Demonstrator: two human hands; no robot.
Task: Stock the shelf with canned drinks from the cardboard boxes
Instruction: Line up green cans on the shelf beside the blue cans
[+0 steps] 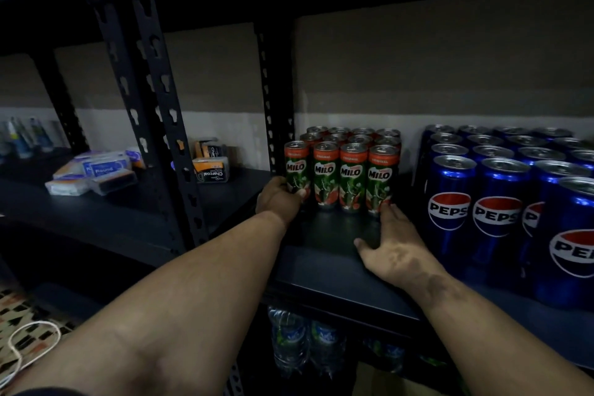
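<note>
Left hand (279,198) gripped the leftmost slim green Milo can (296,169) on the black metal shelf (337,270); right hand (393,249) lay flat beside blue Pepsi cans (450,206) (pretty dim).

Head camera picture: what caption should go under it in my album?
Left hand grips the end Milo can; right hand rests open on the shelf beside Pepsi cans.

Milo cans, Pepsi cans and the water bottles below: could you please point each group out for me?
Milo cans (325,175): head view, label of a front-row can.
Pepsi cans (450,209): head view, logo of the front-left can.
Water bottles (289,341): head view, body of the left bottle.
</note>
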